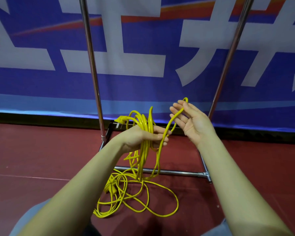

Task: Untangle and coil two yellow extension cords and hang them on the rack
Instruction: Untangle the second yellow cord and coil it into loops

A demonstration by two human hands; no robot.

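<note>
The left hand (143, 137) grips a bundle of yellow loops, the coil (146, 123), fingers curled round it at mid-height in front of the rack (92, 65). A plug (120, 119) sticks out of the coil's top to the left. The loops hang down below the fist toward the rack's near base bar.

Right of that, one strand runs up from the left hand to the right hand (190, 119), which is held palm-up with fingers straight and spread; the cord lies across the fingers in a small bight, draped, not pinched.

On the red floor (245, 167) below, near the person, lies the loose cord (134, 196), a sprawl of overlapping loops with a yellow socket block among them at the left. Whether this is the tail of the first cord, the second cord, or both, I cannot tell.

My reading: the first coil is partly wound, with several turns gathered. Much cord is left to feed in, a second coil likely remains, and nothing visible hangs on the rack, though its top is out of view.
</note>
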